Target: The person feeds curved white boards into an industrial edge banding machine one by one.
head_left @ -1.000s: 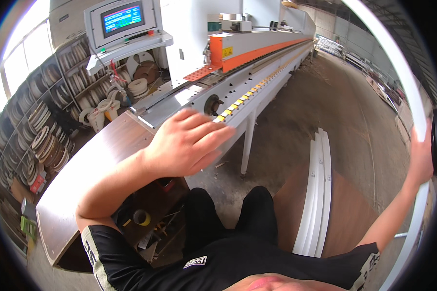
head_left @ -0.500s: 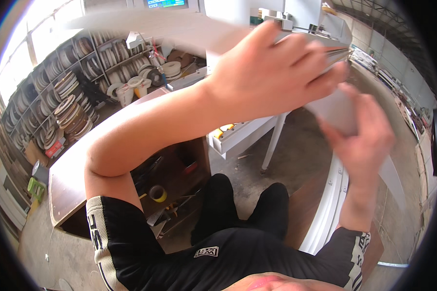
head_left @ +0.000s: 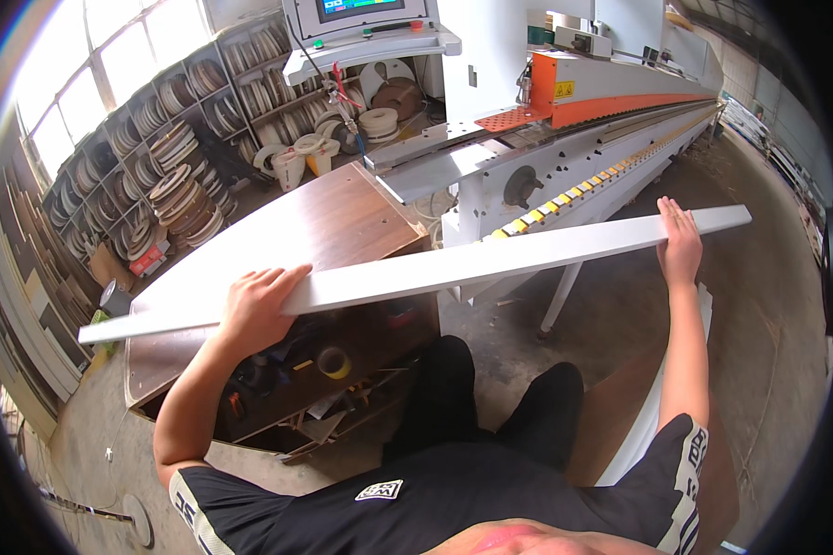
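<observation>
A long, narrow white board (head_left: pixel 472 265) stretches across in front of me, its right end higher in the picture than its left. My left hand (head_left: pixel 261 307) grips it toward the left end, with the thumb side up along the edge. Near the right end, my right hand (head_left: pixel 679 242) is closed over it, fingertips on top. The board passes in front of a brown wooden cabinet (head_left: pixel 315 217) and the near side of a long white and orange machine (head_left: pixel 639 106). Both palms are turned away, so their contact with the board is partly hidden.
A control panel (head_left: pixel 370 42) with a screen stands beyond the cabinet. Shelves of edging rolls (head_left: pixel 190 97) line the back left. Inside the open cabinet are a tape roll (head_left: pixel 334 363) and loose tools. More white strips (head_left: pixel 652 416) lean beside my right arm.
The board has come down from close before me to a crosswise position. My hands, close together at the upper right before, are now far apart, the left one having moved left and down.
</observation>
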`<state>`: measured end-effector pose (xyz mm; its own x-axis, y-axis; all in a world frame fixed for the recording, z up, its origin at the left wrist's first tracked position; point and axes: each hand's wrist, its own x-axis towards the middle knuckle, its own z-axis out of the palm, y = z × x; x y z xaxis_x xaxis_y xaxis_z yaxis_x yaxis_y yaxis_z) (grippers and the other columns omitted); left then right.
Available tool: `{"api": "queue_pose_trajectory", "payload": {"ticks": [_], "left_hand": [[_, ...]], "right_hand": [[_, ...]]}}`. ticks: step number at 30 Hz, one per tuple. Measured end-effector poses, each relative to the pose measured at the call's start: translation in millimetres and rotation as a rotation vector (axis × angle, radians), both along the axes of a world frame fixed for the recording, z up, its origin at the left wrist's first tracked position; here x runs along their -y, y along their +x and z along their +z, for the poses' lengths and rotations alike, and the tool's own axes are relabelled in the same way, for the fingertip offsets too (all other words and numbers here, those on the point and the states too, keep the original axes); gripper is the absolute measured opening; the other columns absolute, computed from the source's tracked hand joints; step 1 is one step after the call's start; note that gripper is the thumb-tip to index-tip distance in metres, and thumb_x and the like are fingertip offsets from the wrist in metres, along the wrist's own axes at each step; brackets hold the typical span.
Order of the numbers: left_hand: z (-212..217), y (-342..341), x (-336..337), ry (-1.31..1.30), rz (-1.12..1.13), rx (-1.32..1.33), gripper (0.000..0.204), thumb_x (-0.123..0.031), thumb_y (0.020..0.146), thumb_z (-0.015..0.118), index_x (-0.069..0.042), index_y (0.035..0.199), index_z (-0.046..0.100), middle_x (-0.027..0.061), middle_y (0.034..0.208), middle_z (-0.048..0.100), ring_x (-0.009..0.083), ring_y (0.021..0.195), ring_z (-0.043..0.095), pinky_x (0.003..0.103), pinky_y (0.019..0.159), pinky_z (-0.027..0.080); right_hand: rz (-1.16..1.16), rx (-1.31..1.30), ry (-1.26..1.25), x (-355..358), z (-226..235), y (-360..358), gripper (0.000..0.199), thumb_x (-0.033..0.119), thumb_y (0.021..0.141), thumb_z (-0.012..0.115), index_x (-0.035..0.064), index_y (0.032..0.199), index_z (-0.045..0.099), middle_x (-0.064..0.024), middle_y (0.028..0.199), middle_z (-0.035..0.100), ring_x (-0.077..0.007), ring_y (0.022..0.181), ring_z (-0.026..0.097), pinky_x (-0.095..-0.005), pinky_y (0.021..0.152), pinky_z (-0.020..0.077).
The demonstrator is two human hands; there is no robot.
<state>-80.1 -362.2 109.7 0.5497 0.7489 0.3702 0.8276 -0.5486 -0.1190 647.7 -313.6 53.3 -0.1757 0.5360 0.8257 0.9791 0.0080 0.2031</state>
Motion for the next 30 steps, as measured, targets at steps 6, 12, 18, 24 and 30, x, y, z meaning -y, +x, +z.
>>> {"api": "queue_pose_trajectory", "payload": {"ticks": [6, 12, 18, 24, 30], "left_hand": [[-17.4, -4.0, 2.2, -0.073, 0.111, 0.073, 0.083, -0.035, 0.081, 0.091, -0.009, 0.153, 0.058, 0.0136, 0.135, 0.071, 0.0356, 0.126, 0.064, 0.049, 0.11, 0.05], [-17.4, 19.7, -42.2, -0.013, 0.017, 0.104, 0.073, -0.028, 0.089, 0.086, -0.014, 0.154, 0.059, 0.0138, 0.139, 0.066, 0.0353, 0.127, 0.062, 0.047, 0.108, 0.05], [-35.8, -86.9, -69.6, -0.028, 0.12, 0.166, 0.055, -0.017, 0.086, 0.087, -0.018, 0.139, 0.074, 0.0088, 0.115, 0.071, 0.0307, 0.112, 0.066, 0.044, 0.097, 0.055], [-55.6, -172.0, -75.8, -0.144, 0.303, 0.267, 0.053, -0.006, 0.092, 0.078, -0.016, 0.144, 0.073, 0.0108, 0.123, 0.071, 0.0313, 0.118, 0.063, 0.041, 0.106, 0.052], [-57.5, -170.3, -95.3, -0.137, 0.376, 0.281, 0.046, -0.011, 0.1, 0.074, -0.017, 0.145, 0.073, 0.0125, 0.123, 0.07, 0.0316, 0.118, 0.062, 0.041, 0.107, 0.05]], "right_hand": [[0.13, -0.059, -0.079, -71.4, 10.9, -74.4, 0.056, -0.009, 0.082, 0.064, 0.0067, 0.134, 0.075, -0.015, 0.142, 0.073, -0.0296, 0.135, 0.068, -0.0446, 0.118, 0.0523], [0.59, -0.136, -0.039, -125.7, 18.0, -256.6, 0.046, 0.002, 0.079, 0.077, 0.0081, 0.125, 0.079, -0.0116, 0.131, 0.079, -0.0297, 0.126, 0.074, -0.0428, 0.111, 0.0589], [0.596, -0.177, -0.274, -173.3, -5.9, -294.3, 0.041, 0.028, 0.088, 0.088, 0.0122, 0.124, 0.078, -0.0082, 0.131, 0.078, -0.0283, 0.121, 0.073, -0.041, 0.102, 0.0603], [0.541, -0.202, -0.552, -212.4, -14.3, -330.4, 0.048, 0.043, 0.102, 0.068, 0.0118, 0.138, 0.072, -0.0095, 0.147, 0.071, -0.0289, 0.139, 0.064, -0.0428, 0.114, 0.0532], [0.283, -0.055, -0.862, -250.6, 4.0, -366.7, 0.085, 0.072, 0.108, 0.045, 0.0045, 0.158, 0.055, -0.0136, 0.166, 0.054, -0.0288, 0.155, 0.049, -0.0505, 0.13, 0.0333]]}}
